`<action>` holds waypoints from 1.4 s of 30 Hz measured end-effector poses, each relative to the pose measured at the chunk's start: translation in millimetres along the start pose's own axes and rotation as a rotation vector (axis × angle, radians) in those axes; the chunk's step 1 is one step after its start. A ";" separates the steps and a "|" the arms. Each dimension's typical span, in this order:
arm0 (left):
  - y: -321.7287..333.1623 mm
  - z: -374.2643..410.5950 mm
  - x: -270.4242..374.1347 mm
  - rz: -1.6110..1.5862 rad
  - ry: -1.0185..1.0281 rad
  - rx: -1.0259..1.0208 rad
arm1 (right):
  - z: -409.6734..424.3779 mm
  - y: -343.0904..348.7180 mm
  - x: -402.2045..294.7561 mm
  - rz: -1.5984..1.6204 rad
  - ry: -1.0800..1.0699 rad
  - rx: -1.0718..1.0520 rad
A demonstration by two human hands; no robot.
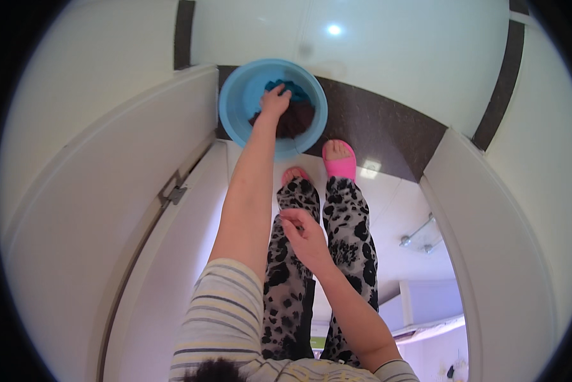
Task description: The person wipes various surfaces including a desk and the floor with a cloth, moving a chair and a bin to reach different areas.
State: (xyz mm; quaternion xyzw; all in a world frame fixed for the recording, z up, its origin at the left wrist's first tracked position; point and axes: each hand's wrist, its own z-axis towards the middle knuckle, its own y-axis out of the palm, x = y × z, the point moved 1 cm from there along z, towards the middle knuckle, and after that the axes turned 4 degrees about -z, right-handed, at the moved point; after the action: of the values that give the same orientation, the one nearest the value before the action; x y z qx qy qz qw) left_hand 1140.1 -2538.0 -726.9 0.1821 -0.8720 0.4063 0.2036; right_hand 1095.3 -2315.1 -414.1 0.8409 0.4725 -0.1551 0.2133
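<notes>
My left hand [275,101] reaches down into a round light-blue plastic basin [236,105]. Its fingers lie over a bunched teal cloth [298,90]; whether they grip it is not plain. Under and beside the hand, a dark brown cloth [295,120] covers part of the basin's bottom. Higher up, my right hand [310,241] hangs in front of my legs, thumb and loosely curled fingers apart, with nothing seen in it.
The basin stands on a dark stone threshold strip [377,122] in a doorway. To the left is a white door [123,138] with a metal hinge [175,195]; a white door frame [486,229] rises on the right. My feet, in pink slippers [341,167], are just behind the basin.
</notes>
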 end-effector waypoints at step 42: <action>-154.3 -870.2 401.2 0.152 0.358 -1.636 | -673.6 -97.0 131.2 1.487 -0.806 0.724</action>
State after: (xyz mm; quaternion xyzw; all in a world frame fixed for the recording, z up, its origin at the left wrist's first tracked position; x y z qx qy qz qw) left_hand 1053.5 -2011.1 83.6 -0.1493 -0.8559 -0.3187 0.3790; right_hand 1118.0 -1834.4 84.6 0.8260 -0.3774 -0.3978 0.1302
